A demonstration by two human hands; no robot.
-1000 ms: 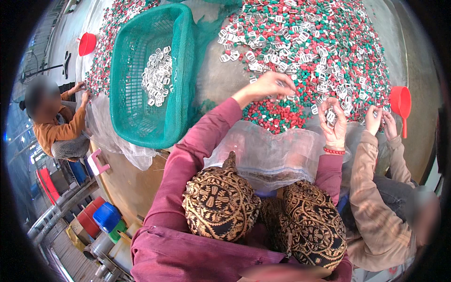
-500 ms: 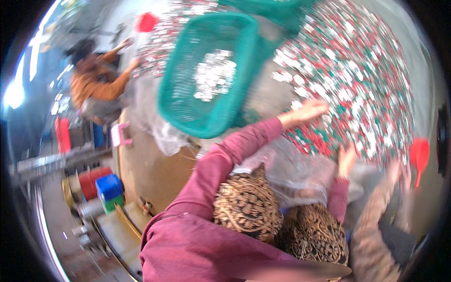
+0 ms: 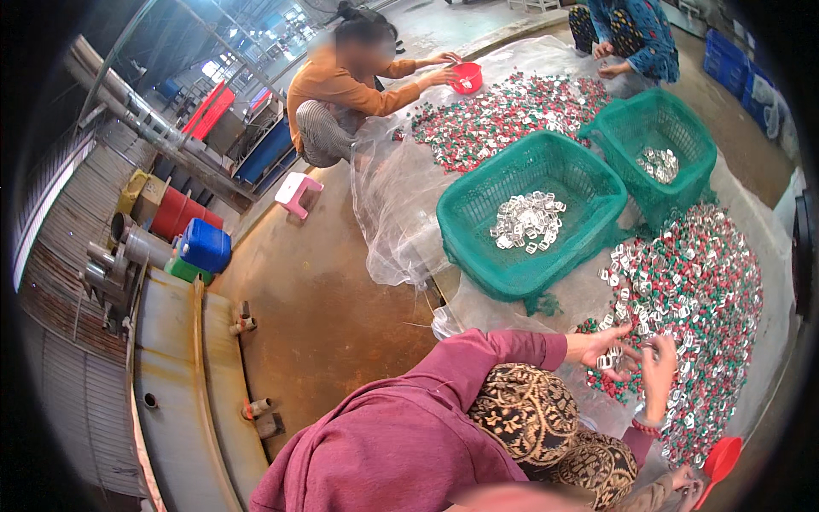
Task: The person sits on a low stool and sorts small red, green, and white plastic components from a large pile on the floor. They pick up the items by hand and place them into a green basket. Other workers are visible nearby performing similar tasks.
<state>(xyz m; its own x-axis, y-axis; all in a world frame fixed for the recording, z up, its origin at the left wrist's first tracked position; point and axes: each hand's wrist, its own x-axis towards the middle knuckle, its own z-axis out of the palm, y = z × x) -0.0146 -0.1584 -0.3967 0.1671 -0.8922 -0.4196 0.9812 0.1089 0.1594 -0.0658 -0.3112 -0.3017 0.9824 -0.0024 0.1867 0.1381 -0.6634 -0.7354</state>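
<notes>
Over the near edge of a pile of small red and green pieces mixed with silver buckles, my two hands are close together. In my left hand are a few shiny silver buckles, held by the curled fingers. My right hand is raised just beside it, its fingers bent and pressed together; whether a small piece is between them is hidden. Left of the pile stands a green mesh-lined basket with a heap of silver buckles in it.
A second green basket also holds buckles. Across the sheet, a person in orange holds a red bowl; another person squats far right. A neighbour's hand is near a red scoop. A pink stool stands left.
The view has swung left and steadied. My left hand, earlier stretched over the pile, has drawn back toward my right hand and now holds buckles. My right hand has lifted off the pile's edge.
</notes>
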